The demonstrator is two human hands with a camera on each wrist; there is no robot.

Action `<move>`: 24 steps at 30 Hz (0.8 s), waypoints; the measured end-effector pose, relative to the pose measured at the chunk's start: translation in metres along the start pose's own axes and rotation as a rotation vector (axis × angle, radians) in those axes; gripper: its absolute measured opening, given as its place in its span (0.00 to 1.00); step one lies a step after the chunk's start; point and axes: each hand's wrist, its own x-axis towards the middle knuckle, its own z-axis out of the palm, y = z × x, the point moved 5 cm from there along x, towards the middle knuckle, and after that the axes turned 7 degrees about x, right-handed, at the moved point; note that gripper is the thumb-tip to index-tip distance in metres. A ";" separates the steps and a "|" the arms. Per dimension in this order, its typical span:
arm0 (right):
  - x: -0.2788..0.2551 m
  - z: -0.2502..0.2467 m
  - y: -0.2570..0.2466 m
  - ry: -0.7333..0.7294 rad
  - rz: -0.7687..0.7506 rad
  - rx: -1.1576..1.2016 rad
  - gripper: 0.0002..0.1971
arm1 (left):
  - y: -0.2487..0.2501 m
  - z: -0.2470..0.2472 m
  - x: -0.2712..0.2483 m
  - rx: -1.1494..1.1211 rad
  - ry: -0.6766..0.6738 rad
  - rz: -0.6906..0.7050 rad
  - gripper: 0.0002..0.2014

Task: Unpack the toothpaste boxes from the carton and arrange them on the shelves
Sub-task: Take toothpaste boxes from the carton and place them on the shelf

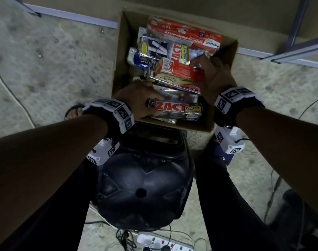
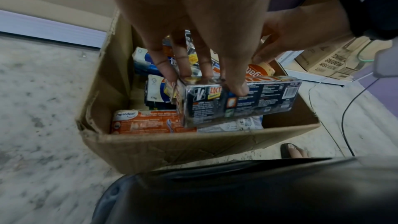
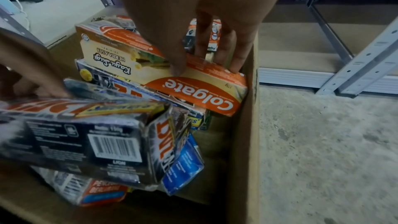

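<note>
On a speckled concrete floor [image 1: 51, 57], one open carton [image 1: 225, 57] of jumbled toothpaste boxes; left hand [image 1: 136, 100] gripping one Zact box [image 1: 178, 108], right hand [image 1: 214, 77] pinching one Colgate box [image 3: 200, 88] inside.

Both bare forearms extend forward and downward, each wrist bound by a black strap carrying white marker blocks. The left hand [image 1: 136, 100] is turned palm down, its fingers [image 2: 234, 81] and thumb curled in a grip around what it holds. The right hand [image 1: 213, 77] reaches further forward, fingers [image 3: 235, 57] pointing down, thumb and fingertips pinching what lies beneath them.
</note>
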 end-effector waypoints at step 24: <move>-0.060 -0.016 -0.020 0.004 0.635 0.575 0.19 | -0.037 -0.014 -0.061 -0.750 0.023 -0.573 0.11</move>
